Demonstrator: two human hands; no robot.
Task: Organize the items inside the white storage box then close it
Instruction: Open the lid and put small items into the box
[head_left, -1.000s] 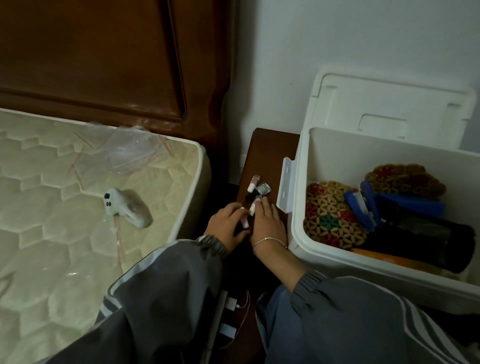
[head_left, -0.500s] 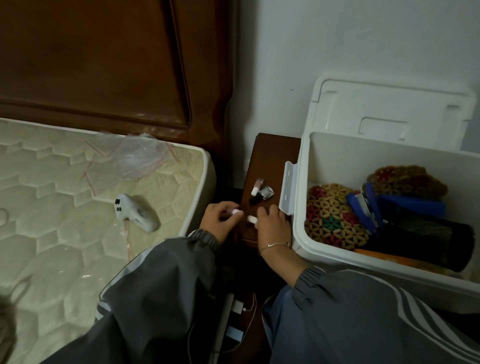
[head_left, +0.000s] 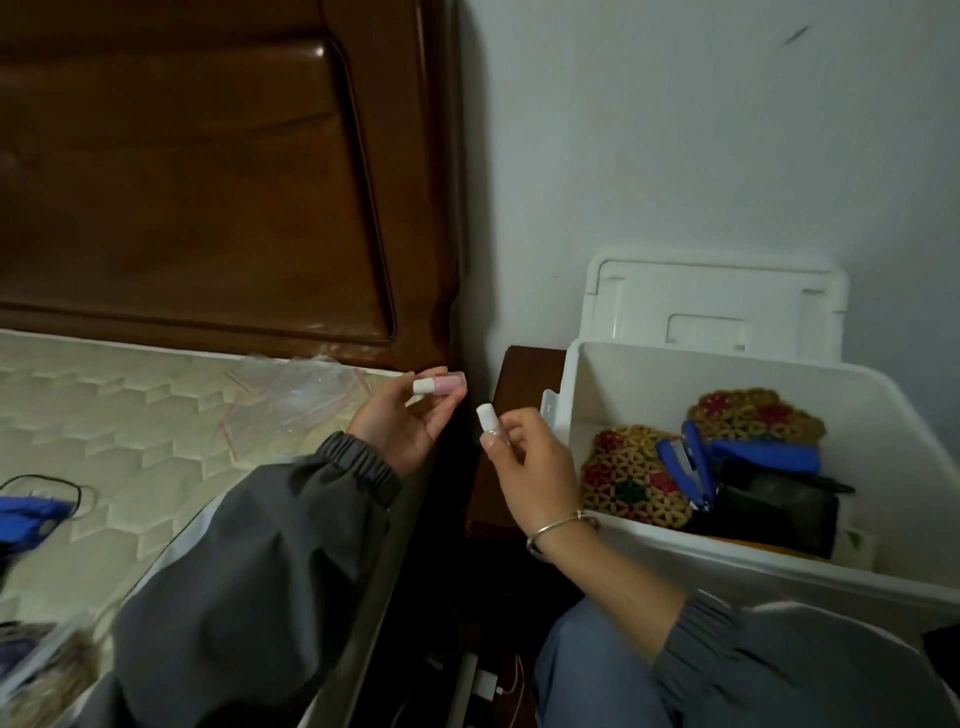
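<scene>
My left hand (head_left: 400, 426) pinches a small pink tube with a white cap (head_left: 439, 385), held sideways above the gap between bed and nightstand. Just to its right, my right hand (head_left: 524, 462) holds a small clear bottle with a white cap (head_left: 488, 420) upright. The white storage box (head_left: 727, 564) stands open at the right, its lid (head_left: 711, 301) leaning against the wall behind it. Inside lie two woven bead mats (head_left: 631, 478), a blue stapler (head_left: 693, 470), a blue flat item (head_left: 763, 454) and a black pouch (head_left: 774, 514).
A dark wooden nightstand (head_left: 524, 374) sits between the box and the bed. The mattress (head_left: 130, 415) carries clear zip bags (head_left: 306, 392) and a blue object with a black cord (head_left: 31, 514) at the left edge. The wooden headboard (head_left: 208, 182) rises behind. Cables lie on the floor (head_left: 488, 686).
Both hands rose from the nightstand top, each taking a small capped item up with it. The view tilted upward, and the white controller on the mattress is out of sight.
</scene>
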